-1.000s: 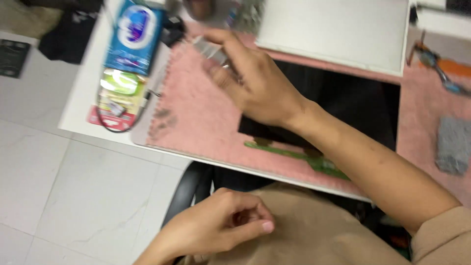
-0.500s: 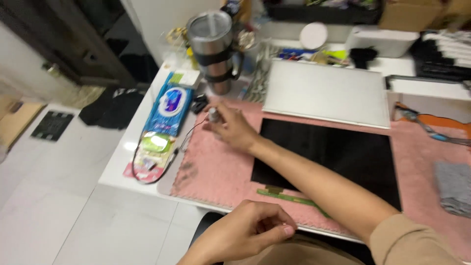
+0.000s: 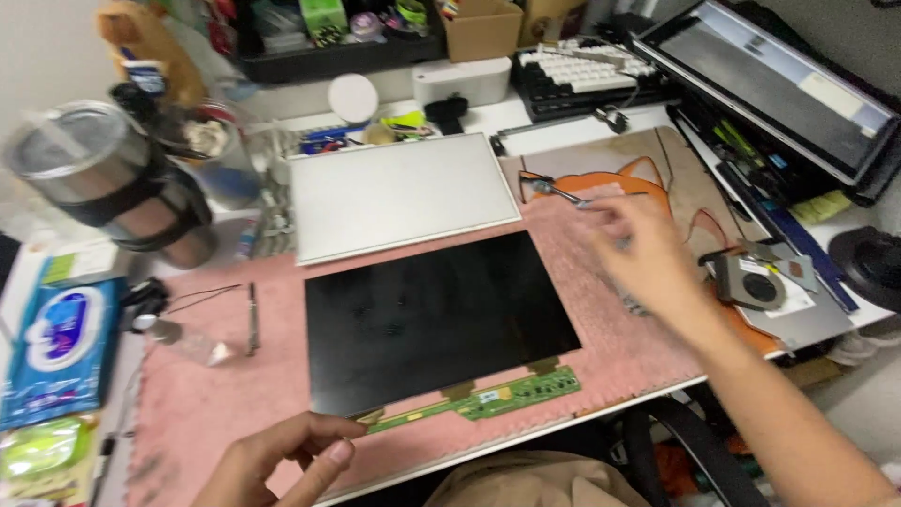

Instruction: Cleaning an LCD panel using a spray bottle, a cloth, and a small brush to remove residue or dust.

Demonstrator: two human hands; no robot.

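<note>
My right hand is out at about 2 o'clock from the black display panel, blurred with motion, fingers pinched narrow on a thin metal tool whose tip points back toward 10 o'clock; looks like tweezers or a small driver, can't tell which. My left hand sits at 7 o'clock of the panel, right at the desk edge, fingers loosely curled, thumb near forefinger, holding nothing I can see, just beside the panel's lower left corner. The panel lies flat, glass side up, in the middle of the pink mat, I'd judge so the soft surface keeps it from scratching. Its green circuit strip hangs off the 6 o'clock edge on flex tabs, facing me, easy to reach. One white backing sheet lies at 12 o'clock, just beside the panel, not overlapping. At 9 o'clock: one small clear bottle on its side, one thin dark bar. Further at 10 o'clock one steel tumbler, upright. One blue wipes pack at far 9 o'clock. At 3 o'clock one cooling fan, well apart from the panel. One keyboard at 1 o'clock, one laptop lid propped beyond it. Count: two hands, one tool, one panel, one sheet.
</note>
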